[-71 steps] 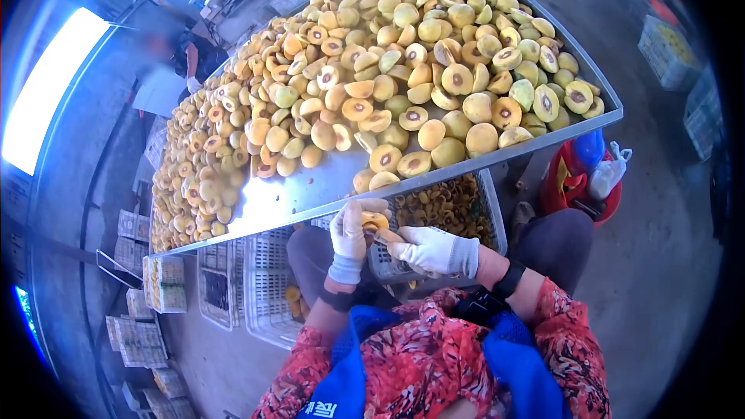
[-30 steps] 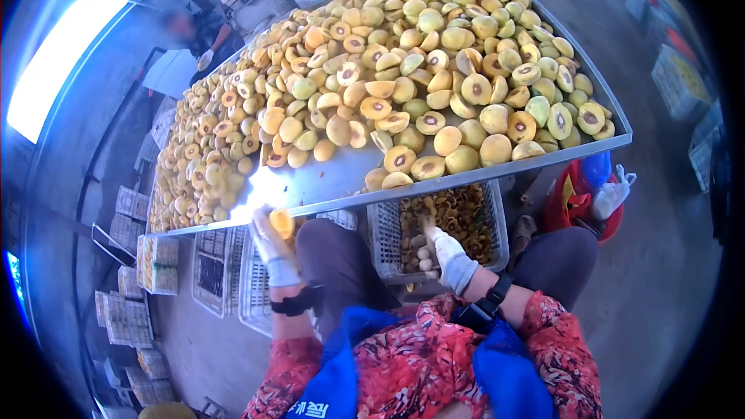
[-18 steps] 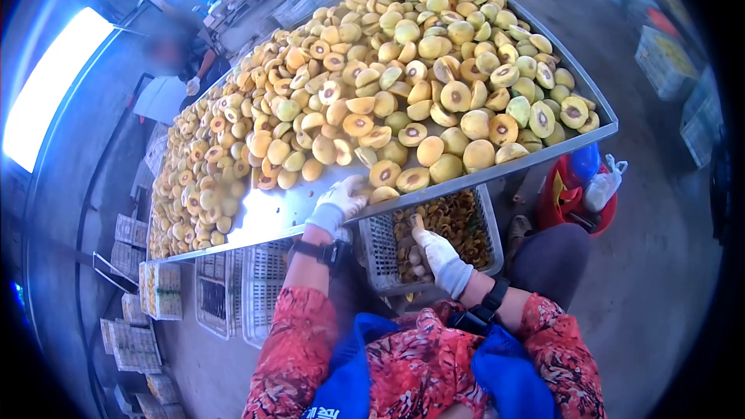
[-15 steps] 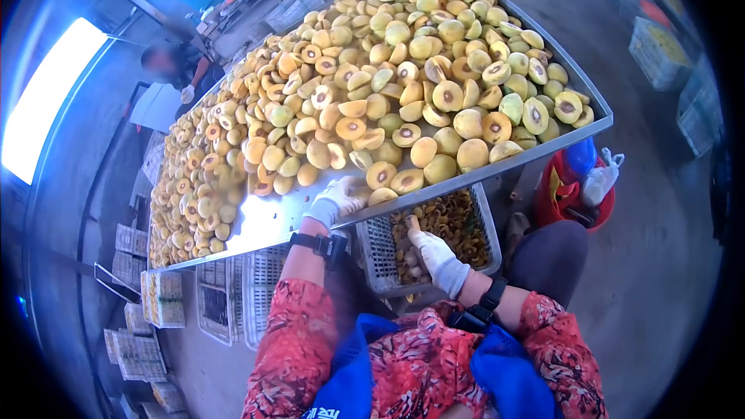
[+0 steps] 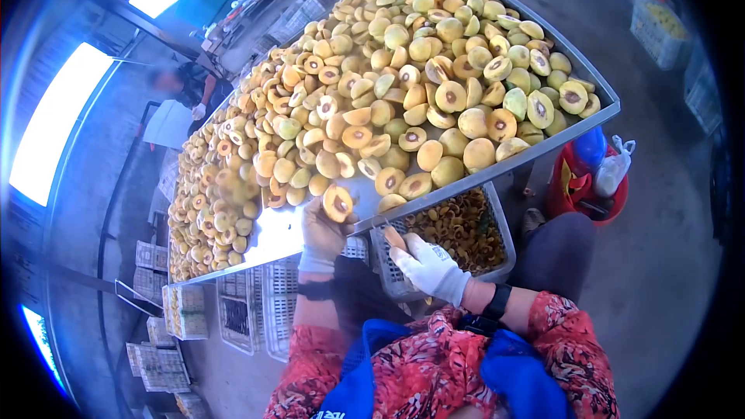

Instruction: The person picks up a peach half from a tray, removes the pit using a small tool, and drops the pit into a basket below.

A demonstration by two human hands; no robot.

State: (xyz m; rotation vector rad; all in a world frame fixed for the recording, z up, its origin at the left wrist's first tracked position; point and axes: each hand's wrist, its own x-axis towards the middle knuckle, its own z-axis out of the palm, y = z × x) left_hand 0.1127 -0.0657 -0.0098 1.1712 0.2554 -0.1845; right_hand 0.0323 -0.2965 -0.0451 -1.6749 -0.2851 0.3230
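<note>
Halved yellow fruits lie heaped on a metal-rimmed table [image 5: 535, 157]. My left hand [image 5: 323, 234], in a glove, holds one fruit half [image 5: 337, 203] at the table's near edge, its cut face with the brown centre turned up. My right hand [image 5: 433, 268], in a white glove, is closed around a small tool with a brownish end [image 5: 394, 237], just right of my left hand and over the near side of a crate. The tool's working tip cannot be made out. Below the table edge, that grey plastic crate [image 5: 503, 221] holds many brown and yellow pieces.
A red bucket [image 5: 617, 206] with a blue item and a plastic bag stands at the right. Pale crates [image 5: 186, 310] stand at the lower left, more crates [image 5: 660, 35] at the upper right. Another person [image 5: 186, 85] is beyond the table's left side.
My left hand has drawn back from the table surface and now holds up a fruit half. My right hand has moved slightly left, nearer to it. The view has shifted a little.
</note>
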